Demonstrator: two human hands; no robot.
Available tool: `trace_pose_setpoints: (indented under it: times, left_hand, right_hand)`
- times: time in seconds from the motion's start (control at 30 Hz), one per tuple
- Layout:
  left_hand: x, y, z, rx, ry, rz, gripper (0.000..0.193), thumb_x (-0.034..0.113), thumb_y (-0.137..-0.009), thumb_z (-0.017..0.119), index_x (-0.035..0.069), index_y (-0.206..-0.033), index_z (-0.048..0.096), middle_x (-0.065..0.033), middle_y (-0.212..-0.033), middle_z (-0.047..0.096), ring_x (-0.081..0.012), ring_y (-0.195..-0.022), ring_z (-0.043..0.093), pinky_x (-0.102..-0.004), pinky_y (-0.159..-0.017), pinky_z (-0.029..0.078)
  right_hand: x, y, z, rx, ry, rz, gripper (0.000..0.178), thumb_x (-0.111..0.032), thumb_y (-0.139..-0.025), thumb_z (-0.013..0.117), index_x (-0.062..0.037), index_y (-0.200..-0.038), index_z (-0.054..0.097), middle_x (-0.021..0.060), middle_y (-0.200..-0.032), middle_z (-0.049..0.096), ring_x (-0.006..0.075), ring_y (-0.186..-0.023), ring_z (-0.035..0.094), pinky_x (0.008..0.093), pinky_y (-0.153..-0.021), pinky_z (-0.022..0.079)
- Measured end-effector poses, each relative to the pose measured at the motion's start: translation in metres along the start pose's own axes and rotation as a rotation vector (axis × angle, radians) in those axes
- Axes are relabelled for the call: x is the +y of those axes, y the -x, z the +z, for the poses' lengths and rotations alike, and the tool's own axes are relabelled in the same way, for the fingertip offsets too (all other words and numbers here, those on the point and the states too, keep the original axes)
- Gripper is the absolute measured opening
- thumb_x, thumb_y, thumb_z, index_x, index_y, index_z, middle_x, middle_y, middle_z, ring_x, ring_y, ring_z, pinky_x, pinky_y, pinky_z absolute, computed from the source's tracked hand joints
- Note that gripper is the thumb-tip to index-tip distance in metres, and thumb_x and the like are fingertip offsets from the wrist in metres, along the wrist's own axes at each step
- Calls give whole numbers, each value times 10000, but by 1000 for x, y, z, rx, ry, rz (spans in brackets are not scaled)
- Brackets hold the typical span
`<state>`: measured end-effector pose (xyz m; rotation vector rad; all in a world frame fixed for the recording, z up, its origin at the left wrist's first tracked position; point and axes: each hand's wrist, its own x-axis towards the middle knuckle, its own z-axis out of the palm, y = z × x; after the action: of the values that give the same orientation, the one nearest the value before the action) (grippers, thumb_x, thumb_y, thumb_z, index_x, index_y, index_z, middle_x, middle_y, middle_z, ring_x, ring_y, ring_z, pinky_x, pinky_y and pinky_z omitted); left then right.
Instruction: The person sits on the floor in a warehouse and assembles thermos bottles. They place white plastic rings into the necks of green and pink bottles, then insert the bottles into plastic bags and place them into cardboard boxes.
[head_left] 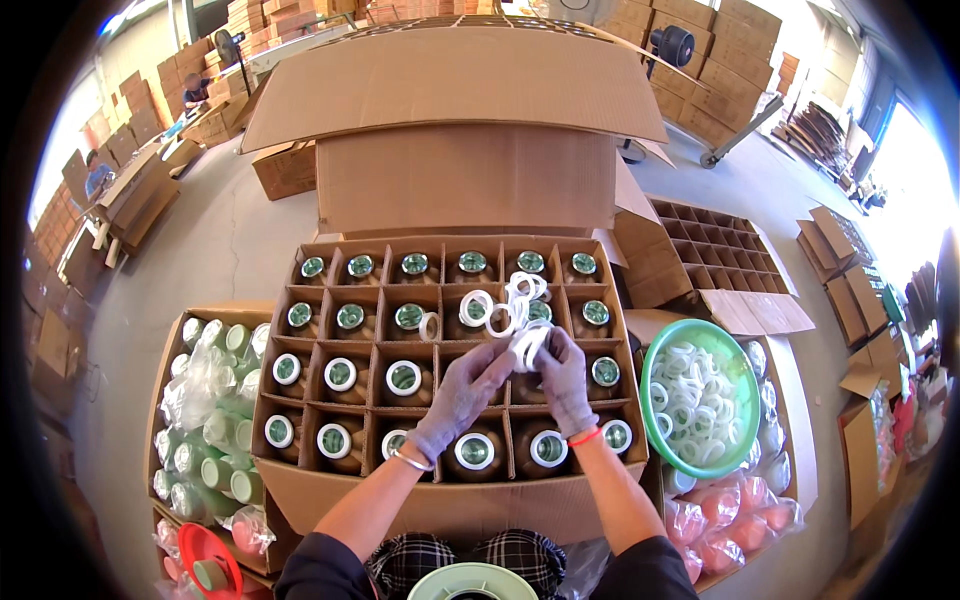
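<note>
Both my hands wear greyish gloves and meet over a cardboard box (360, 475) split into cells. My left hand (465, 395) and my right hand (566, 380) pinch a small bunch of white rings (528, 345) between their fingers. Just beyond the fingers, more loose white rings (522, 290) lie heaped across the bottle tops and dividers. Glass bottles with greenish tops stand upright in the cells. White rings sit around the necks of the nearer bottles, such as this bottle (474, 451); bare green tops show on the far-row bottles (414, 264).
At the right, a green basin (655, 345) holds many white rings above a box of bagged pink and clear pieces. Left stands a box of pale green cups (222, 430), near a red funnel-like piece (210, 560). Behind rise a large open carton (465, 175) and an empty divided box (715, 245).
</note>
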<state>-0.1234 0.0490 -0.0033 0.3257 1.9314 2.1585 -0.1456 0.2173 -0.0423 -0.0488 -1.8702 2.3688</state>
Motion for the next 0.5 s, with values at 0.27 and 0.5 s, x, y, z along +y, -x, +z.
trace_pose_setpoints:
  times: [0.27, 0.5]
  left_hand:
    - [-4, 38, -33, 133, 411, -59, 207, 191, -959, 627, 3, -1047, 639, -37, -925, 676, -80, -760, 604, -227, -701, 518]
    - [-11, 16, -47, 143, 127, -125, 244, 178, -970, 606, -4, -1131, 625, -23, -938, 662, -101, -815, 638, -253, -729, 555]
  right_hand:
    - [-7, 57, 10, -235, -441, 156, 365, -176, -888, 678, -22, -1196, 559, 127, -1044, 682, 187, -810, 694, 300, -613, 595]
    - [2, 74, -8, -116, -423, 235, 398, -253, -878, 670, -61, -1208, 556, 121, -943, 696, 215, -708, 701, 281, -529, 568]
